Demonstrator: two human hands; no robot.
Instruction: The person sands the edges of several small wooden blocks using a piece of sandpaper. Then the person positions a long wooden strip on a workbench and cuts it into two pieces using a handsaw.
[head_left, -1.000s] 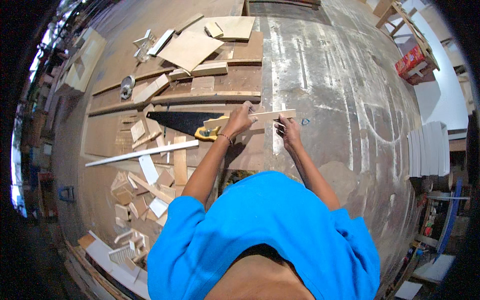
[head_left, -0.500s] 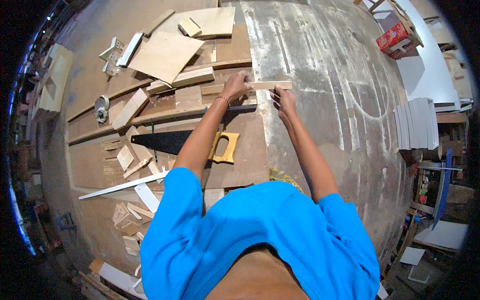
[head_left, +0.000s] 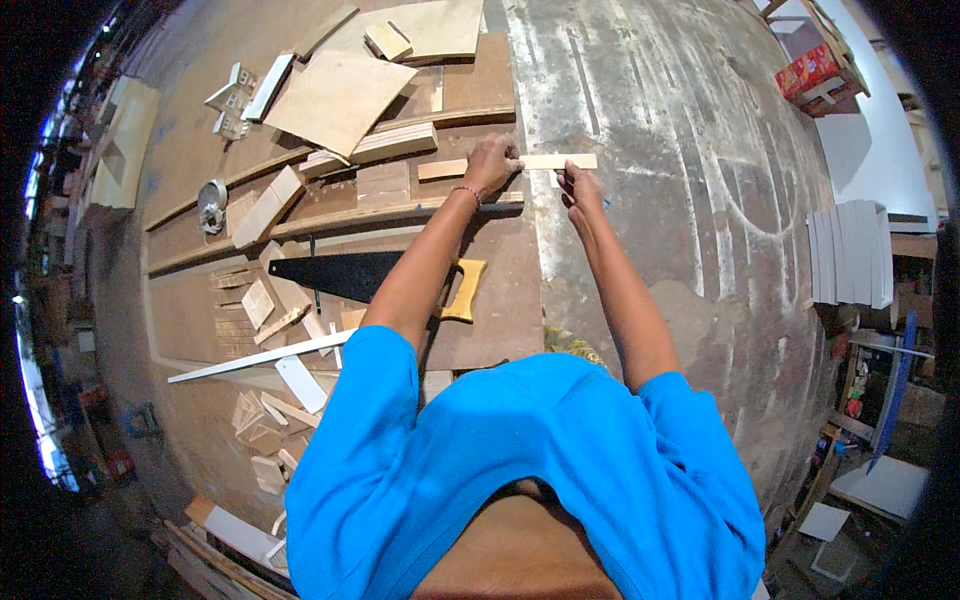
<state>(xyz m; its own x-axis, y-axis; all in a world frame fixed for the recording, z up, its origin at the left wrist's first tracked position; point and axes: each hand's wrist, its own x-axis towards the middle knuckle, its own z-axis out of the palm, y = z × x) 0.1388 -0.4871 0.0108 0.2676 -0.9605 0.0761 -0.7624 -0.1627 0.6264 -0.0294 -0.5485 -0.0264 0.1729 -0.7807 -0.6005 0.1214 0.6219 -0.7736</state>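
Observation:
My left hand [head_left: 492,164] presses down on a thin pale wooden strip [head_left: 560,161] that lies across the edge of a brown board. My right hand [head_left: 578,186] is at the strip's near edge, fingers pinched on something small and dark that I cannot make out. A handsaw [head_left: 340,274] with a black blade and a yellow handle lies on the board under my left forearm, untouched.
Plywood sheets [head_left: 338,98], wooden battens [head_left: 380,146] and several small offcuts [head_left: 262,300] cover the left of the floor. A long white strip [head_left: 250,358] lies near me. Bare concrete [head_left: 680,150] is on the right, with a stack of white panels [head_left: 850,252] and a red box [head_left: 808,70].
Both hands and the wooden strip have moved farther from me, past the handsaw, which now lies under my left forearm. The view has shifted with my head.

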